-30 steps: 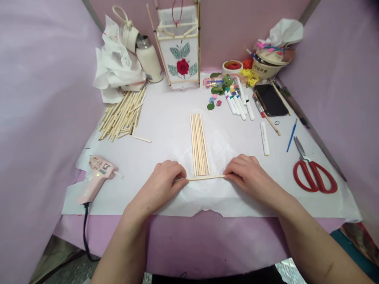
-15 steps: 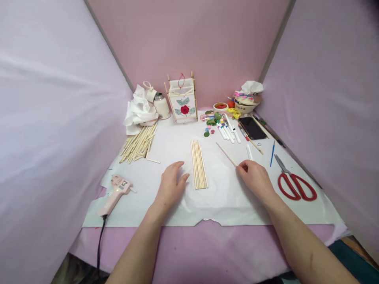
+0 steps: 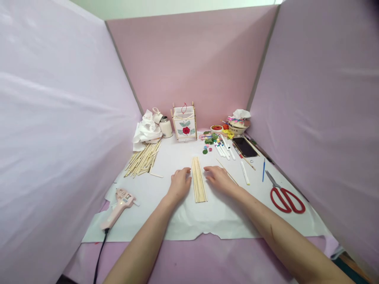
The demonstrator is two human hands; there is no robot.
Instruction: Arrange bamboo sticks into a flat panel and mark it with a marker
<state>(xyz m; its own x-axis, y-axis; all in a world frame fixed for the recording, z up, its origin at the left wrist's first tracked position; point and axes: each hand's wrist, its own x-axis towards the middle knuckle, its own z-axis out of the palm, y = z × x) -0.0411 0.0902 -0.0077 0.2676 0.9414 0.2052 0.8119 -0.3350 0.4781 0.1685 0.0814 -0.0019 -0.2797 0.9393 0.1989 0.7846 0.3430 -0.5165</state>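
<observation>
A flat row of pale wooden sticks (image 3: 199, 180) lies side by side on the white sheet in front of me. My left hand (image 3: 180, 182) rests at its left side, fingers loosely apart and holding nothing. On the other side is my right hand (image 3: 218, 177), open too, its fingertips close to the row's right edge. Whether either hand touches the sticks I cannot tell. A single thin stick (image 3: 220, 162) lies on the sheet, passing behind my right hand.
A pink glue gun (image 3: 120, 207) lies at left, its cord off the front edge. Behind it is a stick pile (image 3: 142, 159). A lantern (image 3: 185, 124) with a red flower stands at the back. Right are markers (image 3: 222, 150), a phone (image 3: 245, 147) and red-handled scissors (image 3: 284, 195).
My right hand has let go of the single stick and moved left to the row. My left hand has come nearer the row. The camera view has tilted up.
</observation>
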